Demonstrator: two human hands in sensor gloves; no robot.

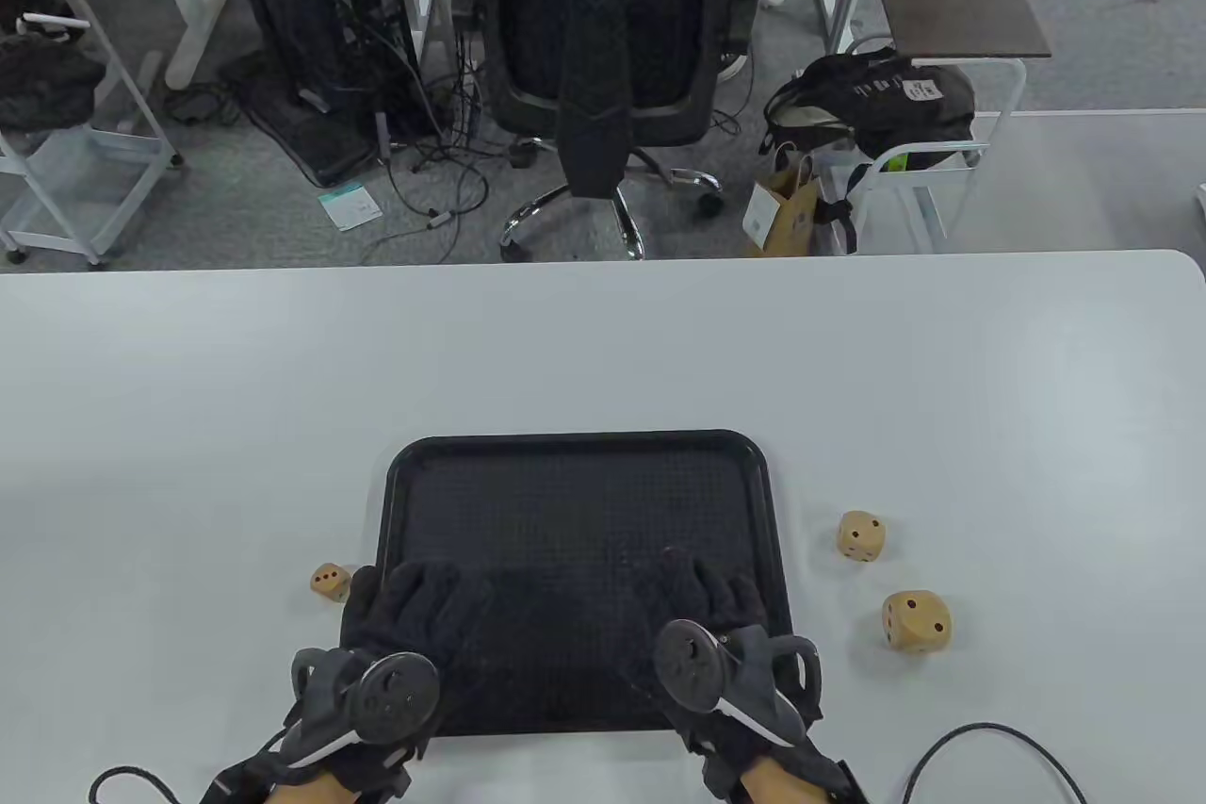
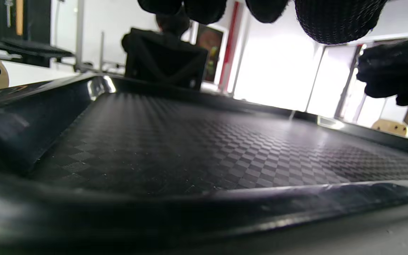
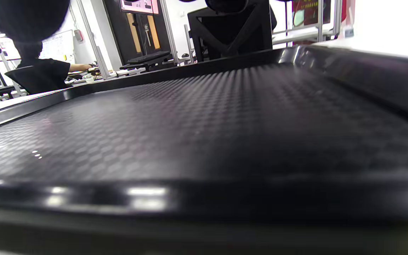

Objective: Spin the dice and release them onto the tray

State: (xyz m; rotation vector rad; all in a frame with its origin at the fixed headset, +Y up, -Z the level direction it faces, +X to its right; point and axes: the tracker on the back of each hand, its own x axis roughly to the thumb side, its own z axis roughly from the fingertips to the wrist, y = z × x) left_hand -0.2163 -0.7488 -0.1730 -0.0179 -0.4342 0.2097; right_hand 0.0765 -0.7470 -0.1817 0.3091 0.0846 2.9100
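A black textured tray [image 1: 584, 440] lies on the white table with nothing on it. Both gloved hands rest over its near part. My left hand [image 1: 419, 595] is at the near-left corner and my right hand [image 1: 702, 589] at the near right. Their fingers are loosely curled and hold nothing. Three wooden dice sit on the table outside the tray. One die [image 1: 331, 582] is just left of my left hand, and two dice [image 1: 861, 536] [image 1: 917, 622] are to the right. In the left wrist view my fingertips [image 2: 335, 17] hang above the bare tray floor [image 2: 225, 148].
The table's far edge [image 1: 603, 262] lies beyond the tray, with an office chair [image 1: 603, 41] and a backpack [image 1: 876, 102] on the floor behind it. Glove cables [image 1: 999, 747] trail near the front edge. The right wrist view shows only the tray floor [image 3: 207, 117].
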